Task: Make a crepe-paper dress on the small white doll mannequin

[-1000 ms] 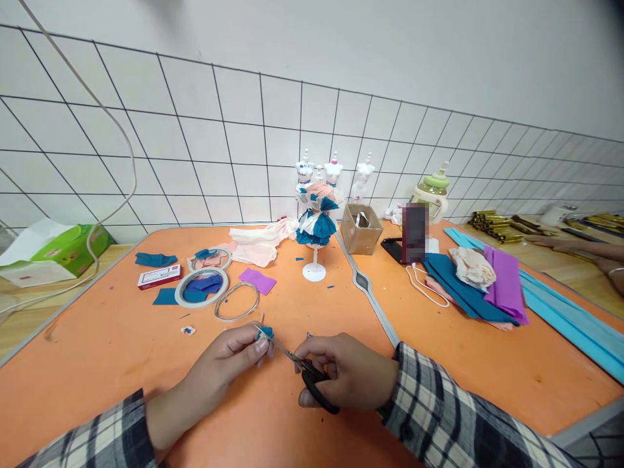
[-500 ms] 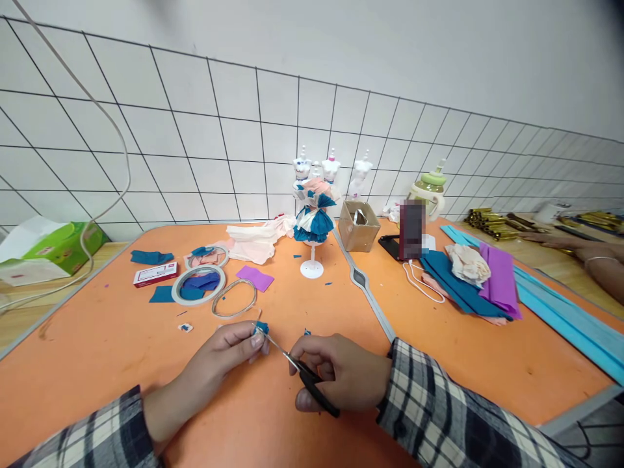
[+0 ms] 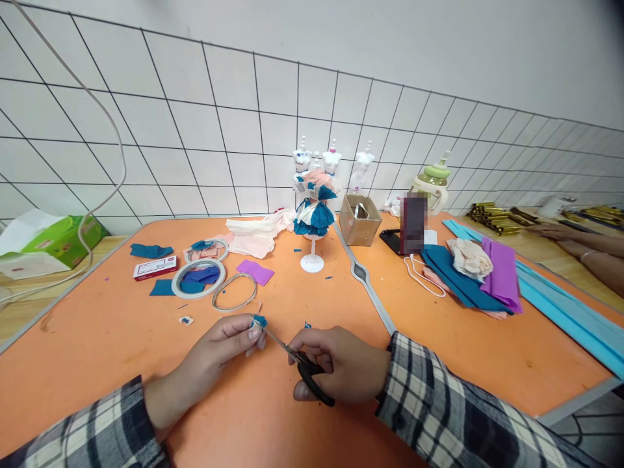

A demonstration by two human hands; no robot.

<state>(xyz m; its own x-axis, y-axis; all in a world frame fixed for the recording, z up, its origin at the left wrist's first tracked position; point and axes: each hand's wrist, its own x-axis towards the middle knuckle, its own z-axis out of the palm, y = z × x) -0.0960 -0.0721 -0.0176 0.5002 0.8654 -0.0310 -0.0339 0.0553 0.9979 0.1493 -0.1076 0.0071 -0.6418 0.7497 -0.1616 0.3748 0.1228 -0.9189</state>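
Note:
Between the thumb and fingers of my left hand [image 3: 227,341] is pinched a small teal piece of crepe paper [image 3: 259,320]. My right hand [image 3: 344,364] grips black-handled scissors [image 3: 312,380], thumb and fingers around the handles. The blades point left and their tips meet the teal piece at my left fingertips. Just beyond my right hand lies a tiny teal scrap [image 3: 307,325]. Farther back a small dress form [image 3: 314,218] stands upright on a white base, dressed in teal, white and pink paper ruffles.
Left of centre lie tape rolls [image 3: 178,286], a red-and-white box [image 3: 156,267] and a purple paper piece [image 3: 255,272]. Behind stand white dress forms [image 3: 361,166] and a cardboard box [image 3: 359,224]. On the right are folded papers [image 3: 502,273], a phone [image 3: 413,224] and another person's hand [image 3: 560,231].
The view has tilted down slightly, shifting the scene. My hands keep almost the same pose, scissors at the teal piece. At far right the other person's arm has shifted.

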